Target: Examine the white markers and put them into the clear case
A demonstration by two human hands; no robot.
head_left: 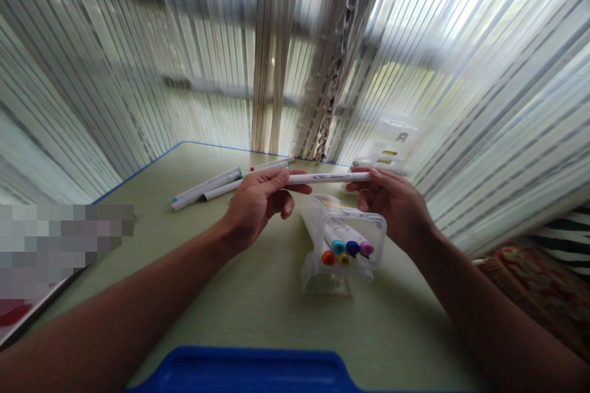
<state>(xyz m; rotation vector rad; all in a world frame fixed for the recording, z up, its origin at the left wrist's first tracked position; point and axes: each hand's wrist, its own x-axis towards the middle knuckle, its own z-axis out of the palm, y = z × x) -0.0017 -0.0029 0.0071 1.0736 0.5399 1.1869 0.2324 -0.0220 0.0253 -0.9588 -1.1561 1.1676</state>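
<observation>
A white marker pen (328, 178) is held level between my two hands, one at each end. My left hand (259, 199) pinches its left end between thumb and fingers. The right end sits in the fingertips of my right hand (397, 199). Below the pen lies a clear plastic case (313, 227) on its side, its opening toward me. Inside it are several markers with coloured ends, among them an orange one (327, 257) and a pink one (367, 249). Several more white markers (207, 187) lie on the table beyond my left hand.
The pale green table (258, 319) has a blue rim and a blue tray-like piece (258, 371) at its near edge. A clear package (387, 156) stands at the back right. Striped sheer curtains (207, 61) hang behind. A blurred-out panel (55, 258) lies at the left.
</observation>
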